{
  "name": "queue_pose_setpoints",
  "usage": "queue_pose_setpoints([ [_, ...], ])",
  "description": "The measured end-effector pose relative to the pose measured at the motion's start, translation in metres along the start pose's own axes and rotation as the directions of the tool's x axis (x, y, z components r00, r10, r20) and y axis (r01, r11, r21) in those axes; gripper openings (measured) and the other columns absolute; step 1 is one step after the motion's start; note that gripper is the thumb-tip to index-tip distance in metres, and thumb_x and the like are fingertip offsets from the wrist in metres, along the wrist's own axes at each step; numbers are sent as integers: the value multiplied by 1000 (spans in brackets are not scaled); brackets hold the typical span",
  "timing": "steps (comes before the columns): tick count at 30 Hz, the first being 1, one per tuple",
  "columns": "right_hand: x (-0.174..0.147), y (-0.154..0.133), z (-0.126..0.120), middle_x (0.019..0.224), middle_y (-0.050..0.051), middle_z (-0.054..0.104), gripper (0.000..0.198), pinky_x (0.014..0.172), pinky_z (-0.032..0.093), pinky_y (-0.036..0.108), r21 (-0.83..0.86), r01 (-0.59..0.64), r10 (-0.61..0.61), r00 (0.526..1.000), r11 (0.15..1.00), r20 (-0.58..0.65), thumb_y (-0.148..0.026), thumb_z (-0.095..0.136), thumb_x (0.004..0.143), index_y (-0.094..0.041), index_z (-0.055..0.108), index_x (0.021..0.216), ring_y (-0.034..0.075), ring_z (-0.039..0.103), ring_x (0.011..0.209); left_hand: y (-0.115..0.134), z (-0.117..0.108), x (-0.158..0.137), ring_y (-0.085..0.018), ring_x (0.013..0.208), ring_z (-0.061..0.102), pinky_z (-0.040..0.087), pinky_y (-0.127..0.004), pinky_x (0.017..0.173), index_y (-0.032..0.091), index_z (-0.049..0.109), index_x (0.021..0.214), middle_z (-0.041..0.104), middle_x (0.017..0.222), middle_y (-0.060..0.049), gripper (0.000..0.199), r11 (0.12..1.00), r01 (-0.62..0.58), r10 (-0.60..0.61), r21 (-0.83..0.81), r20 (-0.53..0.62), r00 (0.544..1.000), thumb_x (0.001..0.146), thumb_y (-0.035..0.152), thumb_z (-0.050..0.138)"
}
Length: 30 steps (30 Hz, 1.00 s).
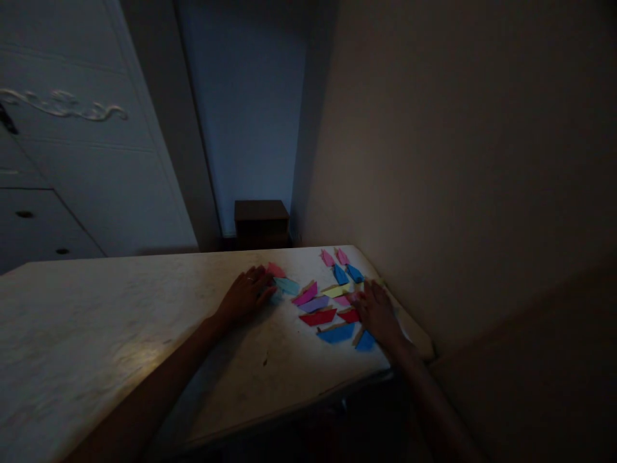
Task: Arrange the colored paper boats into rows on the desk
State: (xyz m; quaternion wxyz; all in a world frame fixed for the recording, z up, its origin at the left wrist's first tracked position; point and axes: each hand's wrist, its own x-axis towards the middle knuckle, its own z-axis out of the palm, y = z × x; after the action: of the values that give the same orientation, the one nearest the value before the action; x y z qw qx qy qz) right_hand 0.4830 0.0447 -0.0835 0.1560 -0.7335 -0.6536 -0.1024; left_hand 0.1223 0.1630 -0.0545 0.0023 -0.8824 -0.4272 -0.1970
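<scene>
Small folded paper pieces, shaped rather like boats, lie on a pale table [159,302]. My left hand [247,296] rests palm down with fingers apart at the left group, touching or just over a coral-pink piece [276,270] and a light-teal piece [288,285]. My right hand [378,314] lies over the right side of the spread, fingers stretched out and partly covering a pink piece [342,300] and a red piece [348,316]. Around them are a magenta piece [306,294], a purple piece [314,304], a larger red piece [318,317] and a blue piece [336,333].
Two pink pieces [327,258] and two darker blue pieces [340,274] lie near the far right corner. A wall [457,161] runs close along the table's right side. Beyond stands a low brown cabinet [261,211]; a white wardrobe [87,167] is at left. The room is dim.
</scene>
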Motion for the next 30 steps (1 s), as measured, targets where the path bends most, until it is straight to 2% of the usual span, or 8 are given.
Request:
queue_pose_setpoints([
  [3, -2, -20, -2, 154, 19, 33, 69, 115, 26, 52, 87, -10, 16, 997, 996, -70, -54, 30, 96, -9, 31, 150, 33, 24, 144, -2, -2, -11, -30, 140, 35, 32, -51, 113, 14, 45, 140, 43, 149, -17, 62, 999, 21, -22, -26, -58, 998, 96, 56, 33],
  [8, -4, -56, -6, 154, 19, 32, 71, 115, 25, 52, 155, 90, -82, 995, 984, -59, -58, 30, 96, -10, 35, 148, 32, 23, 144, -5, -16, -32, -31, 136, 42, 37, -50, 110, 14, 43, 140, 40, 150, -19, 64, 992, 52, -60, -112, -66, 996, 95, 58, 31],
  [13, 0, -87, -11, 154, 22, 31, 71, 116, 24, 49, 177, 210, -213, 977, 961, -3, -58, 28, 97, -7, 39, 145, 31, 23, 145, -8, -29, -50, -30, 135, 44, 38, -49, 111, 15, 44, 139, 47, 146, -16, 59, 949, 56, -105, -310, -145, 984, 96, 53, 29],
  [18, 15, -117, -15, 153, 21, 35, 70, 117, 23, 49, 192, 347, -365, 928, 918, 68, -57, 25, 99, -7, 41, 145, 30, 26, 144, -14, -37, -63, -27, 110, 64, 52, -44, 95, 15, 47, 133, 63, 127, -15, 55, 854, 174, -273, -490, -139, 952, 94, 51, 34],
  [21, 24, -137, -14, 152, 20, 37, 70, 117, 22, 47, 211, 401, -429, 897, 891, 105, -57, 23, 99, -8, 41, 145, 29, 27, 144, -19, -40, -67, -26, 104, 66, 53, -42, 92, 17, 58, 118, 69, 114, -12, 45, 880, 215, -302, -424, -150, 941, 93, 49, 36],
  [25, 32, -166, -10, 151, 17, 39, 65, 117, 24, 45, 227, 409, -440, 892, 884, 108, -55, 25, 100, -12, 41, 145, 27, 30, 143, -19, -46, -68, -24, 101, 66, 52, -38, 90, 17, 60, 111, 69, 109, -11, 40, 912, 233, -313, -337, -207, 927, 95, 43, 34],
  [28, 40, -176, -9, 153, 16, 37, 61, 116, 25, 47, 221, 388, -414, 907, 895, 82, -52, 27, 100, -14, 39, 147, 27, 30, 143, -15, -52, -66, -24, 97, 66, 53, -38, 87, 17, 63, 105, 69, 105, -11, 39, 946, 214, -269, -246, -221, 937, 96, 39, 33],
  [30, 50, -169, -11, 152, 16, 38, 61, 116, 25, 48, 198, 339, -353, 935, 920, 43, -50, 24, 100, -13, 39, 147, 28, 31, 142, -14, -56, -65, -25, 96, 66, 53, -40, 87, 17, 65, 99, 69, 103, -11, 37, 967, 189, -226, -173, -229, 947, 96, 34, 32],
])
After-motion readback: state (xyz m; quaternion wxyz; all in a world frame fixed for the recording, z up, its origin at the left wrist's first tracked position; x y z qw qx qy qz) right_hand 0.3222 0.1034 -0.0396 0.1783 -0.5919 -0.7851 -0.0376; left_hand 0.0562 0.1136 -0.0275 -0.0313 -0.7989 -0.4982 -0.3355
